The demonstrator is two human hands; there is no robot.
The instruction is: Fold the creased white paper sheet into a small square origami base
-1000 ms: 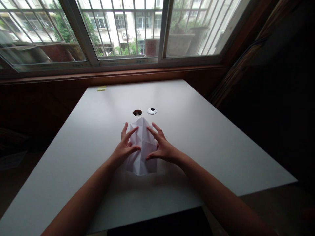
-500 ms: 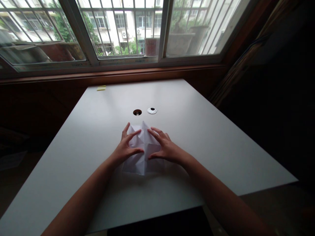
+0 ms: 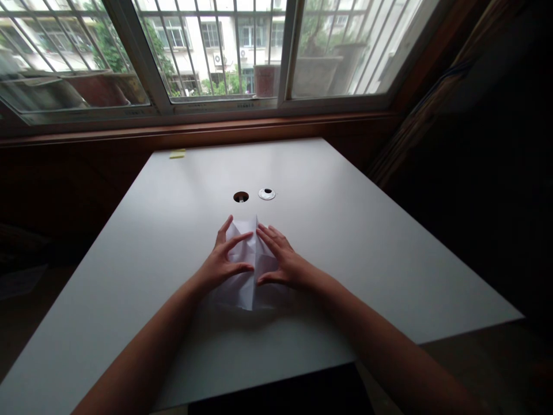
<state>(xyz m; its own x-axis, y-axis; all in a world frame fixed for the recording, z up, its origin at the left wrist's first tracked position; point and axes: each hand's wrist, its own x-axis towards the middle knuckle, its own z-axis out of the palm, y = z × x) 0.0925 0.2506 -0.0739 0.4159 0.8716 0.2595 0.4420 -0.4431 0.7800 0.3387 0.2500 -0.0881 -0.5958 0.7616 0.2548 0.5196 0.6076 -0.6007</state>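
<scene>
A white sheet of paper [image 3: 244, 288] with several creases is in front of me over the table. Its middle crease stands up as a ridge running away from me. My left hand [image 3: 224, 256] holds the left side, thumb and index finger spread on the paper near the ridge and another finger at the far left edge. On the other side, my right hand [image 3: 283, 259] holds the right half, its fingers close together by the ridge and its thumb lower down. Any fingers under the paper are hidden.
The paper is over a white table [image 3: 367, 248]. Beyond it are a round cable hole [image 3: 241, 197] and a loose round cover [image 3: 266, 194]. A yellow sticky note [image 3: 177, 154] lies at the far left edge. A barred window [image 3: 216, 52] is behind the table.
My right hand has shifted slightly left and its fingers have drawn together. The paper's two halves stand closer, with a sharper middle ridge. My left hand has moved slightly right.
</scene>
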